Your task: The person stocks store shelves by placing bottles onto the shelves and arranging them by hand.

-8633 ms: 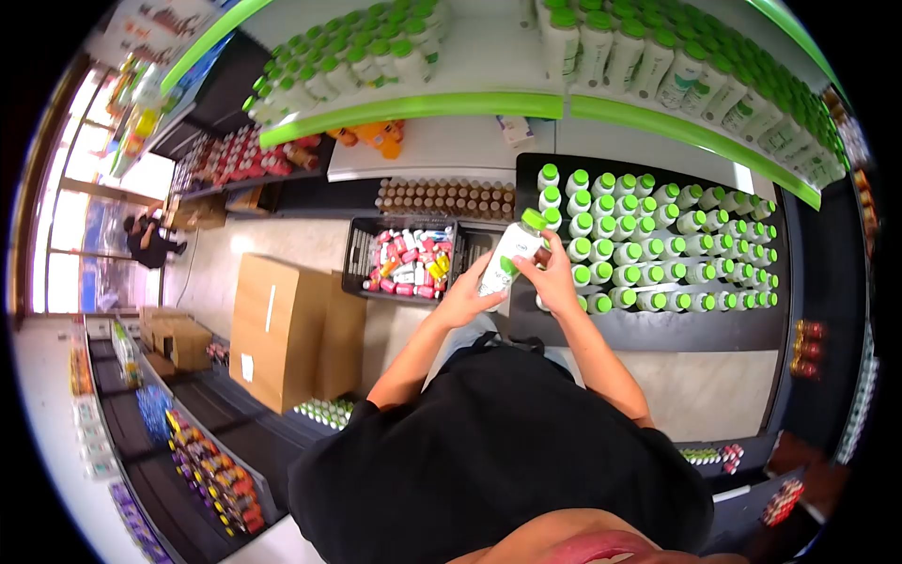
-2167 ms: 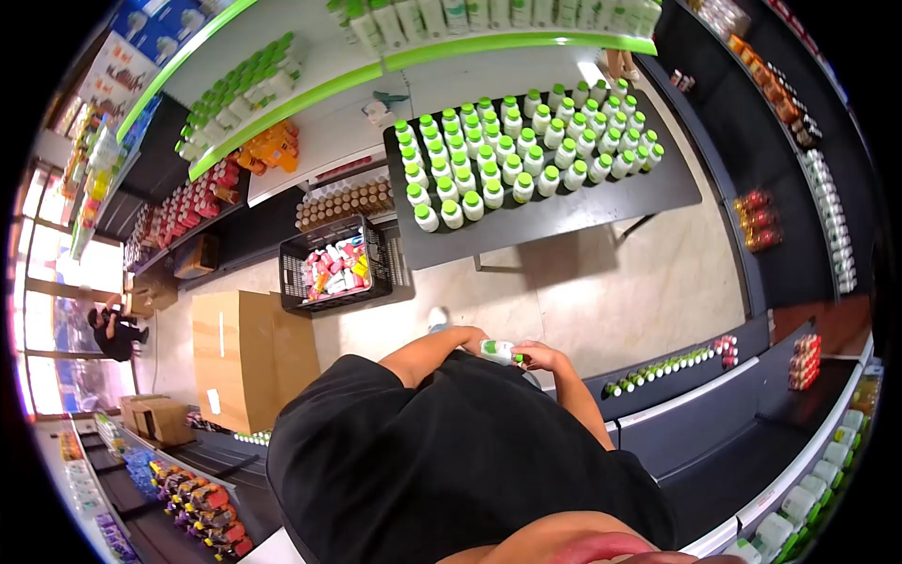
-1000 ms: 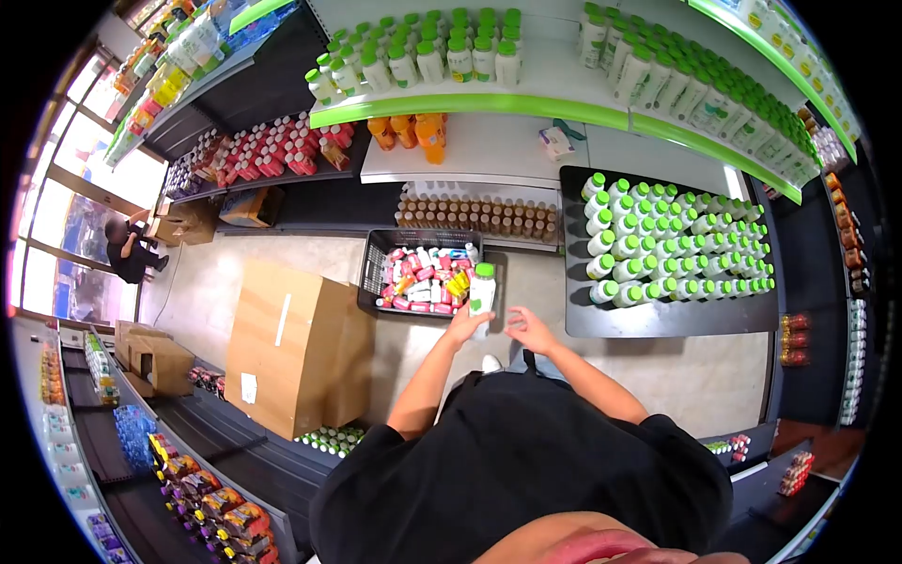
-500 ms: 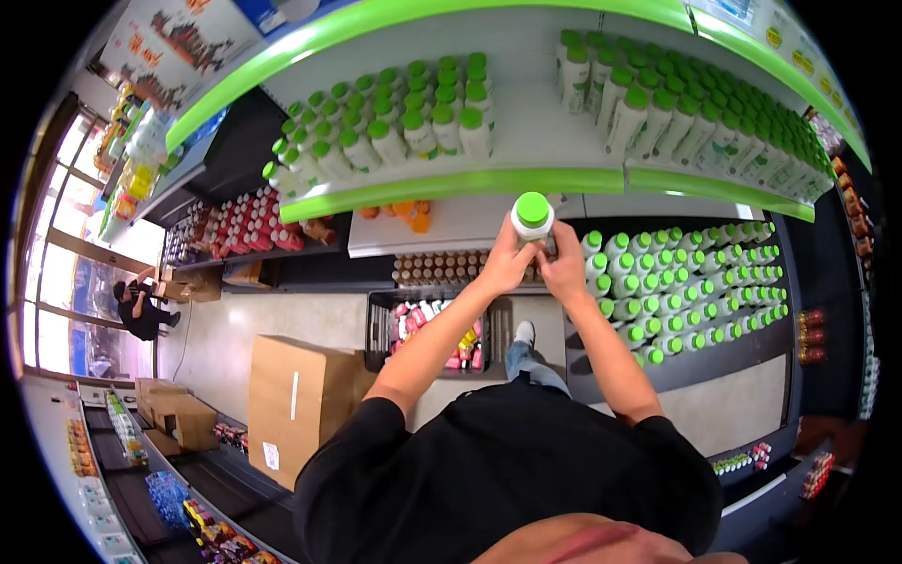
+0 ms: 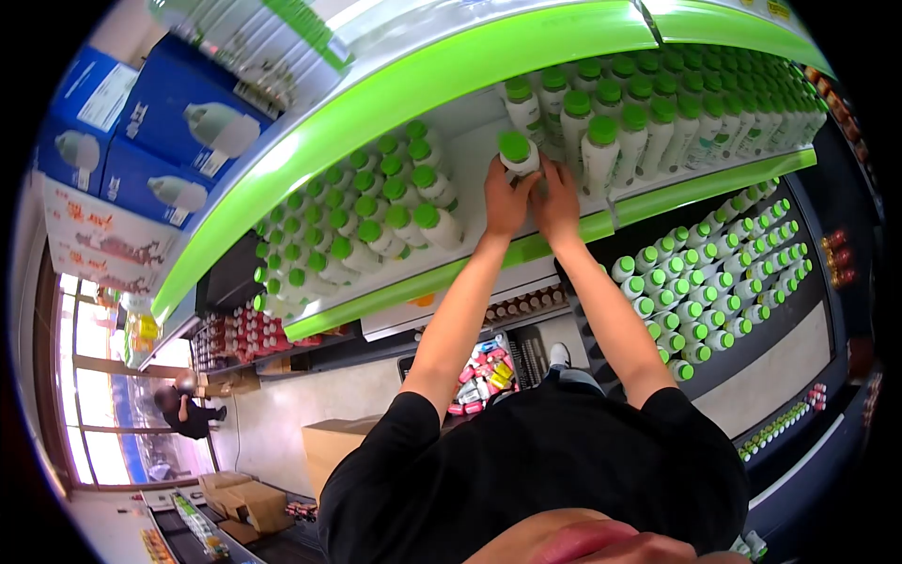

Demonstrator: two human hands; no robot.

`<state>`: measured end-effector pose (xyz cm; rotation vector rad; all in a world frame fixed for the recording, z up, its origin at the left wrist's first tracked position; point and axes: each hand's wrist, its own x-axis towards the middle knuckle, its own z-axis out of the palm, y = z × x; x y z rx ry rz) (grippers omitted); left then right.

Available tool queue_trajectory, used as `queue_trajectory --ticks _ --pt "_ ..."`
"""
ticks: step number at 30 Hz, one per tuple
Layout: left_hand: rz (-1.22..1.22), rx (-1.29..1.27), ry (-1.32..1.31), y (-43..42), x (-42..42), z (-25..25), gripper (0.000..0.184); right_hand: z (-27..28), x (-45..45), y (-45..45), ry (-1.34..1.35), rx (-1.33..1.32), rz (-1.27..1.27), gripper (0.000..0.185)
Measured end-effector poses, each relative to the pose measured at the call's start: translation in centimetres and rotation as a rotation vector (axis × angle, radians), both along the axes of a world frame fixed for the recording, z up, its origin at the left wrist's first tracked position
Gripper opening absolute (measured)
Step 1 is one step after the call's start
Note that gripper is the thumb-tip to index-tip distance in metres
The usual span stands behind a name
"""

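green-capped white bottle (image 5: 516, 151) stood upright between both hands, its cap above the fingers. the left hand (image 5: 507, 201) was wrapped around its left side and the right hand (image 5: 556, 199) gripped its right side. together they held it over the bare strip of the white shelf (image 5: 477, 155), just beside the right-hand bottle group (image 5: 634, 136) and apart from the left-hand bottle group (image 5: 362, 211); whether its base touched the shelf, i cannot tell.

the hands hid most of its label, and no brand could be read. blue cartons (image 5: 193, 117) at upper left bore white characters and a pale bottle-like picture; the white carton (image 5: 108, 226) below them had orange-red characters, all unclear.

half a second earlier, the bottle was held in front of the shelf's green edge (image 5: 451, 268); now it was past that edge, and the blue cartons showed far more fully.
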<state>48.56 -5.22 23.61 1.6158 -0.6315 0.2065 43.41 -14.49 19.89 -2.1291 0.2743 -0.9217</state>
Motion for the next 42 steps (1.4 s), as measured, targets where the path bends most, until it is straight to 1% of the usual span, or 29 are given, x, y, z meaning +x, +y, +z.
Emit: queue_trajectory --ticks 1,4,7,10,13,17,20,23,26,28,29,32,34,35,37,40,41,42 --pt "0.006 0.006 -0.028 -0.6 0.7 -0.5 0.043 0.3 -0.1 -0.1 0.05 -0.021 -0.034 0.062" --pt "0.029 0.085 -0.056 -1.8 2.1 -1.6 0.042 0.9 0.1 -0.1 0.119 0.099 -0.056 0.059" --pt "0.067 0.131 -0.063 -2.4 2.9 -1.9 0.044 0.2 1.1 0.3 0.073 0.111 -0.117 0.059" --pt "0.099 0.121 -0.097 -2.6 3.4 -2.4 0.044 0.1 1.3 0.4 0.032 0.201 -0.079 0.059" --pt "0.084 0.151 -0.077 -2.3 3.2 -2.4 0.04 0.6 0.9 0.4 0.034 0.154 -0.096 0.057" --pt "0.026 0.207 0.003 -2.6 2.9 -1.1 0.035 -0.1 1.0 0.4 0.011 0.206 -0.062 0.057" --pt "0.038 0.227 -0.042 -2.8 2.9 -1.1 0.031 -0.3 0.7 0.2 -0.006 0.189 -0.062 0.058" --pt "-0.01 0.222 0.056 -2.5 3.0 -1.3 0.032 -0.4 0.8 0.1 -0.044 0.161 -0.06 0.061" --pt "0.089 0.234 0.091 -1.2 2.1 -2.3 0.032 -0.5 0.6 0.1 -0.09 0.126 -0.067 0.061" --pt "0.096 0.368 0.026 0.8 1.3 -3.7 0.033 -0.5 0.6 0.0 -0.135 0.1 -0.089 0.06" --pt "0.099 0.435 -0.011 1.7 0.7 -3.5 0.034 -0.3 0.7 0.0 -0.145 0.104 -0.092 0.056" --pt "0.132 0.569 -0.254 3.7 -2.6 -1.9 0.034 -0.6 0.3 0.3 -0.158 0.113 -0.076 0.042" --pt "0.122 0.586 -0.257 5.2 -4.6 -2.3 0.03 -1.3 0.2 0.3 -0.15 0.096 -0.031 0.032" --pt "0.12 0.595 -0.256 6.1 -5.7 -2.7 0.029 -1.3 0.0 0.4 -0.13 0.096 -0.003 0.03" --pt "0.069 0.557 -0.409 8.3 -8.3 -4.2 0.021 -1.2 -0.2 0.5 -0.094 0.093 0.052 0.025" --pt "-0.003 0.52 -0.425 12.3 -12.5 -10.2 0.016 -1.2 -0.4 0.6 -0.206 0.036 0.086 0.02" --pt "-0.011 0.587 -0.368 13.6 -14.5 -11.3 0.013 -1.4 -0.8 0.7 -0.279 0.001 0.089 0.018" --pt "-0.016 0.568 -0.25 15.4 -16.0 -15.0 0.011 -1.7 -1.2 0.7 -0.351 -0.036 0.091 0.016"
